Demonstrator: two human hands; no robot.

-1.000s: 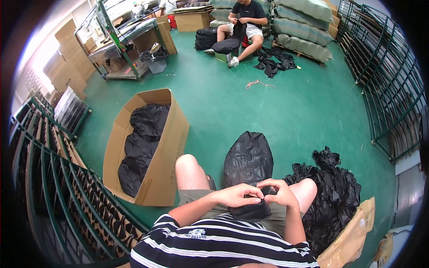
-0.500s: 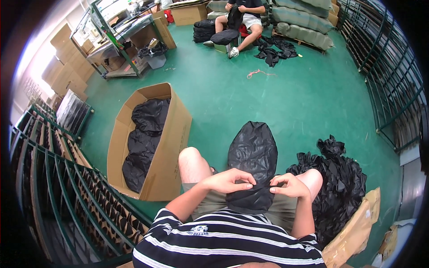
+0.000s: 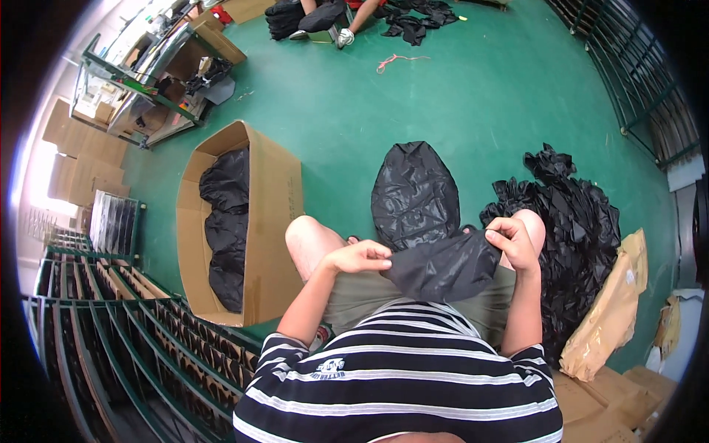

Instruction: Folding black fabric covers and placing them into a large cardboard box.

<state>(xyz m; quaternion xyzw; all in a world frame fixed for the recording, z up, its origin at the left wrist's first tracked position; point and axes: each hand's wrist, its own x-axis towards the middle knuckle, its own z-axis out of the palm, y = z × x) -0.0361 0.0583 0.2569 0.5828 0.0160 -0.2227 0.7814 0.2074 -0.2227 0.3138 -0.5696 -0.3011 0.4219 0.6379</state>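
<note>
Over my lap I stretch a thin black fabric cover [image 3: 447,269] sideways between my two hands. My left hand [image 3: 360,258] pinches its left end between thumb and fingers. At its upper right corner, my right hand [image 3: 515,244] grips the edge the same way. Just beyond my knees is a rounded, wrinkled black bundle [image 3: 415,193], partly overlapped by the cover; whether the two are joined cannot be made out. To the right of my right knee, a heap of crumpled black fabric [image 3: 572,221] lies on the green floor.
A tall cardboard box [image 3: 275,214] holding black bundles [image 3: 227,236] stands left. Green metal racks [image 3: 159,332] line the lower left, another rack [image 3: 639,88] the right. Brown wrapping paper [image 3: 609,306] lies by the heap. Far off, a person [image 3: 362,15] sits near pink string [image 3: 399,59].
My hands have moved apart from close together over the black bundle, spreading the cover between them. My view has tilted downward, so less of the far person shows.
</note>
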